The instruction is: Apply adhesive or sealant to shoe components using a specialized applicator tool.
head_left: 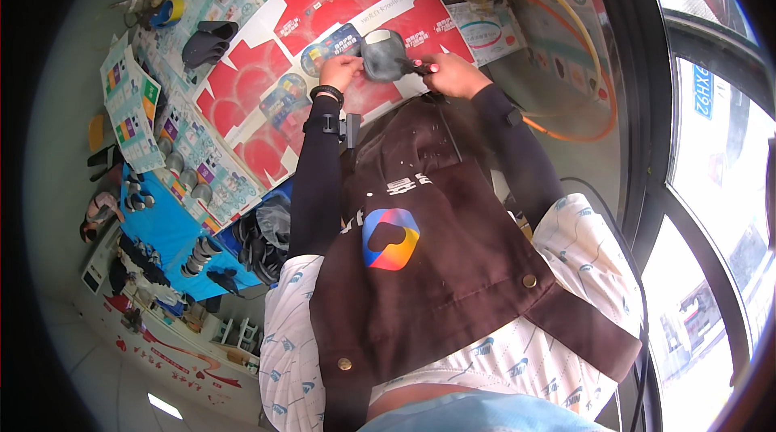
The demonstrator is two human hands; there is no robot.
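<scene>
while left hand [341, 71] is seemingly pinch-steadying grey piece [383, 59], right hand [454, 75] is gripping dark-pink item [420, 67]; next is likely needing firmness.

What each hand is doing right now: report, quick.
Left hand: at the grey piece's left edge; whether it grips cannot be told.
Right hand: closed, holding a small dark tool.

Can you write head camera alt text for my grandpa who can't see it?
The left hand is at the edge of a dark grey rounded piece; the right hand grips what looks like a pink-ended tool, over a red and white printed sheet.
</scene>
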